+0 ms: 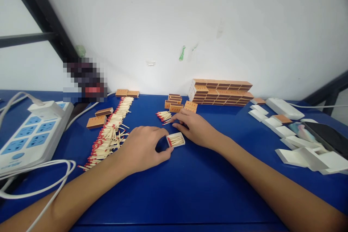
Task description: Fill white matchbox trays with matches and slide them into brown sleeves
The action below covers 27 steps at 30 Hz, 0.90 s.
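Head cam: L hand (143,148)'s grip holds the left end of a matchbox tray (178,146) w/ red-tipped matches (175,140) at ctr frame on the blue counter (176,192), R hand (196,127) near a small match pile (163,116), fingers bent, can't tell if gripping any.

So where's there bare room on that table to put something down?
Widest: the blue table between the forearms, nearer than the match-filled tray. Smaller: between the long match row and small match bunch. It's crowded at far left, around the power strip, and at right, among white trays.
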Tool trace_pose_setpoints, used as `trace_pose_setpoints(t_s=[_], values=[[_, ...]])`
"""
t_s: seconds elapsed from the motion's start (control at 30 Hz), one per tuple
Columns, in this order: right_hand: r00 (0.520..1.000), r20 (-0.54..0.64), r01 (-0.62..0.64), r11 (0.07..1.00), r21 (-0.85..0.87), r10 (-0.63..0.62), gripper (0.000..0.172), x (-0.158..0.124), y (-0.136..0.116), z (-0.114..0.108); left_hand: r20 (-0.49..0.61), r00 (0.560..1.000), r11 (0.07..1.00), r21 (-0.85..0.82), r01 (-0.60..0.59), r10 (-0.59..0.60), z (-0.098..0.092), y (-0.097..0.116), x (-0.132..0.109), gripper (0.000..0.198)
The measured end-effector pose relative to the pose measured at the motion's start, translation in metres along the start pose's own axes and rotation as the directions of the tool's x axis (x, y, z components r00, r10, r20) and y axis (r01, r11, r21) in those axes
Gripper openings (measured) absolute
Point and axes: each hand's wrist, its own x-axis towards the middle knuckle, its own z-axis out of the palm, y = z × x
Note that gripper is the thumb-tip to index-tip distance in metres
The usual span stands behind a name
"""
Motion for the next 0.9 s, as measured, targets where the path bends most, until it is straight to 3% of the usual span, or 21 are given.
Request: trace_pose_setpoints(t_s=[0.3,0.9], values=[[0.999,-0.029,0.016,1.000,-0.024,-0.016,0.019,-0.0007,0.0040,0.0045,0.012,1.000,1.000,0.001,0.010,-0.010,0.0000,0.0000,-0.0005,0.028],[0.999,-0.017,0.049,0.994,0.095,-0.048,0.029,-0.0001,0.0002,0.0029,0.025,1.000,1.000,-0.016,0.014,-0.014,-0.0007,0.0004,0.0000,0.029]])
